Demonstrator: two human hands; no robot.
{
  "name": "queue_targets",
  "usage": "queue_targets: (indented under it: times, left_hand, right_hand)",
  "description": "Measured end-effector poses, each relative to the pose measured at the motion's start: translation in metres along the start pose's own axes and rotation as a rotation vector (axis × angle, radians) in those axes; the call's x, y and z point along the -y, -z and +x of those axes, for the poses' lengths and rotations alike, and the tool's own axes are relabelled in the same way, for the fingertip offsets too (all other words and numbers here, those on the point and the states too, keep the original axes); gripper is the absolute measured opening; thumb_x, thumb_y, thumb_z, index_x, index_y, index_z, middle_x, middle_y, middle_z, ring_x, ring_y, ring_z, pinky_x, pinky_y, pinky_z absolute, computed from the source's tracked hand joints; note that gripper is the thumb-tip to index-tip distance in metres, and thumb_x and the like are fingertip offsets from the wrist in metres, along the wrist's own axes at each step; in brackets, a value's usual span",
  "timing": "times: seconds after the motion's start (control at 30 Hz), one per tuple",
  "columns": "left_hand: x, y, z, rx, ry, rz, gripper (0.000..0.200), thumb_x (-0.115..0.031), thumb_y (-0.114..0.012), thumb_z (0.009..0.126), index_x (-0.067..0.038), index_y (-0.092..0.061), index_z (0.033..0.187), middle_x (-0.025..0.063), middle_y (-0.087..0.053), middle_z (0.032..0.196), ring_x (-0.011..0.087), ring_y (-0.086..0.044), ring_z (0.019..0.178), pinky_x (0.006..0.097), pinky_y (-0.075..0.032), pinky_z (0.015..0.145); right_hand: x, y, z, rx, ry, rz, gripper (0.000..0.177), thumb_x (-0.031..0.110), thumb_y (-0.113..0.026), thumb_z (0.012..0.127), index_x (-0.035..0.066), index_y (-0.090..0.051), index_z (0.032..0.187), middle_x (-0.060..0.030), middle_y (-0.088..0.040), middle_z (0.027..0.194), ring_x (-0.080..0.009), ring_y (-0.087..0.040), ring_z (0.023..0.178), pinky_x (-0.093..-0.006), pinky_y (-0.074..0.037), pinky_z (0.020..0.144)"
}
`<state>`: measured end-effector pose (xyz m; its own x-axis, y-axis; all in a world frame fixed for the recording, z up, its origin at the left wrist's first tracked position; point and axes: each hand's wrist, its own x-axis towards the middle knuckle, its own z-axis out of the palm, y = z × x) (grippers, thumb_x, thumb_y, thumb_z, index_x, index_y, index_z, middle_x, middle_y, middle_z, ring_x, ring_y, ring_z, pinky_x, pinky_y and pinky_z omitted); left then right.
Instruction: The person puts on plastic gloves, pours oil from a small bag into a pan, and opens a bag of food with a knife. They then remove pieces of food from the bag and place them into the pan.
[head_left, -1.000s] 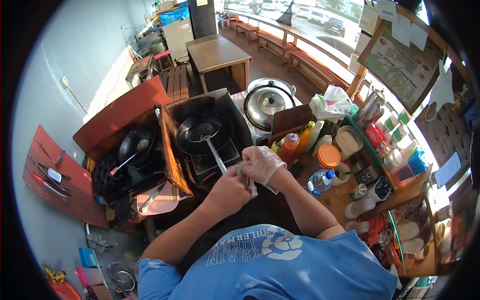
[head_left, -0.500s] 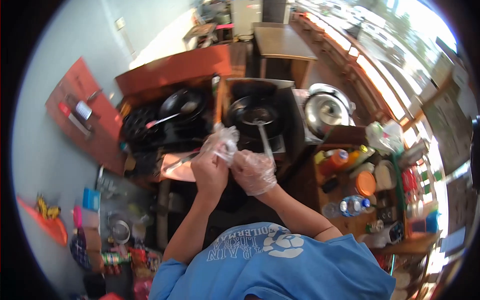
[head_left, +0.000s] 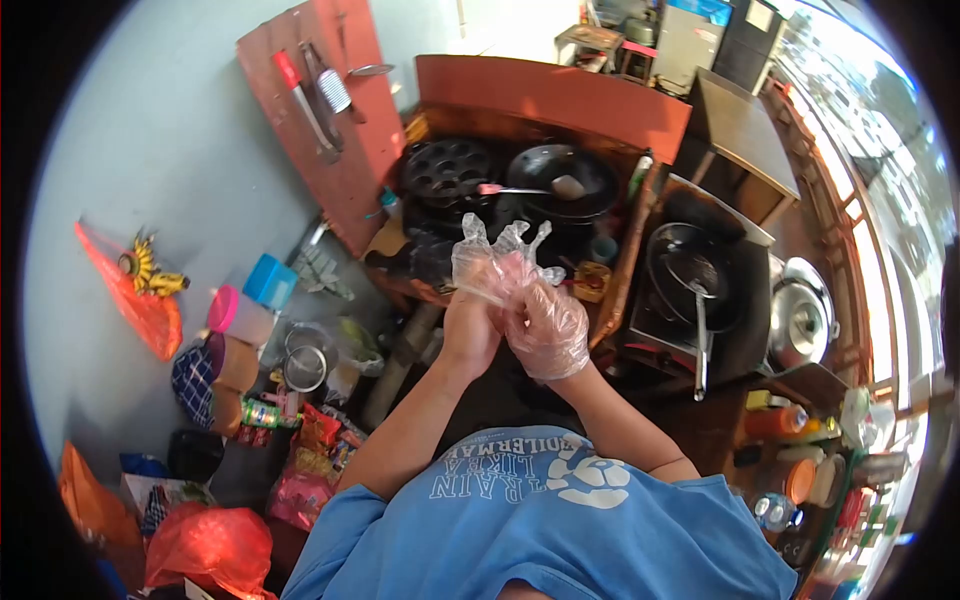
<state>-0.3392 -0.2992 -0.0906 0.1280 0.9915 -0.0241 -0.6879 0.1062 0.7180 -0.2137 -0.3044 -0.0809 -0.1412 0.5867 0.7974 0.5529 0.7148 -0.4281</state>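
My left hand (head_left: 476, 318) is raised in front of my chest, its fingers reaching up inside a loose clear disposable plastic glove (head_left: 482, 250). The empty fingertips of that glove stick up above the hand and look crumpled. A similar clear glove covers my right hand (head_left: 548, 330). Its fingers are closed on the loose glove, right beside my left hand. Where each left finger lies within the plastic is partly hidden. Behind the hands is the stove, with a black wok (head_left: 590, 190) holding a ladle (head_left: 567, 187) and a black round-hollowed pan (head_left: 447, 168).
At right, a second wok (head_left: 670, 290) holds a long-handled strainer (head_left: 700, 330), beside a lidded metal pot (head_left: 800, 330). A red board (head_left: 320, 110) carries a grater (head_left: 333, 90). Bottles and jars crowd the lower-right shelf (head_left: 740, 425); a sieve (head_left: 305, 368) and packets lie left.
My view has swung left, so the stove appears further right. The loose glove now stands up over my left fingers instead of being bunched between both hands.
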Motion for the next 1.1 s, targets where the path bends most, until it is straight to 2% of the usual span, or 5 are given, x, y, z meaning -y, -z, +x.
queue_targets:
  times: [0.1, 0.43, 0.57, 0.73, 1.1]
  left_hand:
    - [-0.032, 0.038, -0.004, 0.115, -0.484, 1.331, 0.027, -0.013, -0.06, 0.091, -0.003, -0.062, 0.116, 0.0144, -0.065, 0.119, 0.0267, -0.063, 0.108, 0.0397, -0.048, 0.093]
    - [-0.104, 0.079, -0.031, 0.053, -1.014, 2.067, 0.05, -0.029, -0.063, 0.092, -0.005, -0.054, 0.135, 0.0192, -0.046, 0.144, 0.0361, -0.044, 0.133, 0.0425, -0.035, 0.111]
    - [-0.093, 0.065, -0.048, 0.203, -0.309, -0.135, 0.062, -0.046, -0.027, 0.105, -0.002, -0.037, 0.148, 0.0194, -0.034, 0.154, 0.034, -0.036, 0.14, 0.0449, -0.028, 0.116]
    - [-0.068, 0.036, -0.061, 0.111, -0.282, -0.306, 0.064, -0.045, -0.033, 0.105, 0.003, -0.032, 0.147, 0.0282, -0.038, 0.148, 0.0441, -0.041, 0.135, 0.0505, -0.036, 0.113]
    - [0.014, 0.031, -0.058, -0.367, -0.815, 1.446, 0.028, -0.004, -0.071, 0.084, 0.001, -0.069, 0.111, 0.0173, -0.067, 0.12, 0.0296, -0.063, 0.116, 0.0382, -0.051, 0.096]
  right_hand:
    - [0.02, -0.023, 0.031, 0.055, 0.073, 0.12, 0.02, 0.006, -0.072, 0.07, 0.009, -0.054, 0.078, -0.0095, -0.056, 0.073, -0.0314, -0.058, 0.059, -0.0413, -0.046, 0.052]
    - [0.048, -0.046, 0.053, 0.214, 0.46, 0.419, 0.02, 0.007, -0.074, 0.068, 0.01, -0.06, 0.083, -0.0053, -0.058, 0.078, -0.0248, -0.059, 0.068, -0.0351, -0.047, 0.06]
    - [0.024, -0.062, 0.025, 0.049, 0.274, 0.455, 0.03, 0.017, -0.079, 0.071, 0.006, -0.061, 0.091, -0.0097, -0.061, 0.083, -0.0263, -0.062, 0.075, -0.0369, -0.05, 0.067]
    - [0.003, -0.056, 0.025, 0.654, -0.665, 1.09, 0.031, 0.033, -0.068, 0.092, 0.003, -0.062, 0.097, -0.0048, -0.064, 0.08, -0.0133, -0.061, 0.07, -0.0282, -0.049, 0.061]
    - [-0.029, 0.0, 0.001, 0.942, -0.635, 1.077, 0.033, 0.026, -0.054, 0.101, 0.005, -0.063, 0.077, 0.0007, -0.054, 0.059, -0.0054, -0.048, 0.05, -0.0231, -0.036, 0.046]
